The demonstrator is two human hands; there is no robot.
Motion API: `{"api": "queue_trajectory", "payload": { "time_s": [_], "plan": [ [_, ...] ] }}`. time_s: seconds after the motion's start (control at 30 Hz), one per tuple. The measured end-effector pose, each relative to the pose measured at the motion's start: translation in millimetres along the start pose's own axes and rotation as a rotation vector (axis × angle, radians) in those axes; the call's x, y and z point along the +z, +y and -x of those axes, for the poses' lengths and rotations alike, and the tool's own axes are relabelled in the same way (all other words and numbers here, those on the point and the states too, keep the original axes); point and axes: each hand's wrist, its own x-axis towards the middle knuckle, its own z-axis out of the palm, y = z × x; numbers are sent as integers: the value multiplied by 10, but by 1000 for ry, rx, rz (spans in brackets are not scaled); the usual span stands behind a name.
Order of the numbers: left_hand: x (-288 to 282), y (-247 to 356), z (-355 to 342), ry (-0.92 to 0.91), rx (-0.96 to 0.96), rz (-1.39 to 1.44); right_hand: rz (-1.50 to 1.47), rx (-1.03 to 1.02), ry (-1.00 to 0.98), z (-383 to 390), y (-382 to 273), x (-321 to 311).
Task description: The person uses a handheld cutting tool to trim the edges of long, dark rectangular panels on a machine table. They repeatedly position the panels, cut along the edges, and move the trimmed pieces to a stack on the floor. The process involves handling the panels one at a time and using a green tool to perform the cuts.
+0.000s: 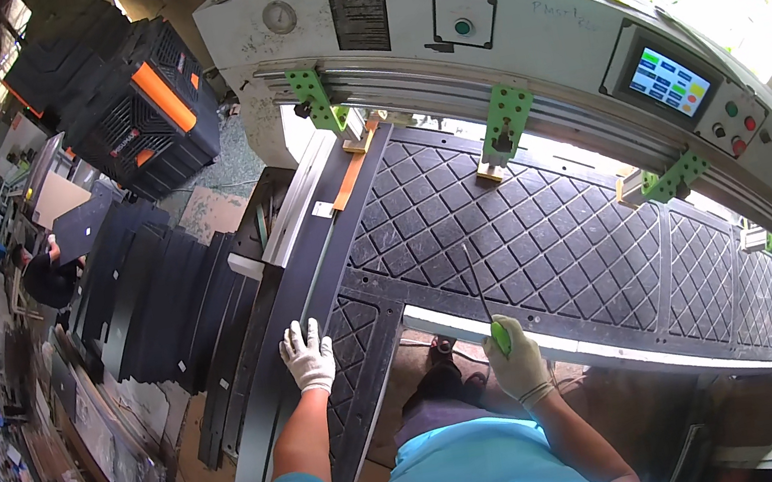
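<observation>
My left hand (pixel 308 356), in a white work glove, lies flat with its fingers apart on a long dark panel (pixel 318 292). The panel runs away from me along the left side of the machine bed. On its far part lie an orange-brown strip (pixel 358 177) and a small white label (pixel 323 210). My right hand (pixel 518 361), gloved too, is closed around the green handle of a long thin-shafted tool (pixel 476 277). Its dark shaft points away from me over the near edge of the bed; the tip's shape is too fine to tell.
Black grooved mats (pixel 504 222) cover the bed. A beam with green brackets (pixel 506 124) spans the far side, with a touch screen (pixel 669 82) at right. Dark panels (pixel 151 288) stand stacked at left, near a black-and-orange machine (pixel 135 119). Another person (pixel 54 278) is at far left.
</observation>
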Motion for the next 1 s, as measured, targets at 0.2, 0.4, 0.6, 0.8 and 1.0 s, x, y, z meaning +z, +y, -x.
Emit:
{"api": "queue_trajectory", "payload": {
  "time_s": [0.2,0.4,0.6,0.8,1.0],
  "plan": [
    [0,52,0,-23,-23,-45,8,73,-55,114,0,32],
    [-15,42,26,-38,-40,-41,10,78,-97,60,-72,147],
    [-16,47,22,-38,-36,-38,-35,60,-121,-9,-75,297],
    [-13,51,33,-34,-40,-41,-67,47,-120,-43,-67,302],
    [-19,52,20,-56,-48,-36,-22,72,-92,-59,-111,257]
  ]
}}
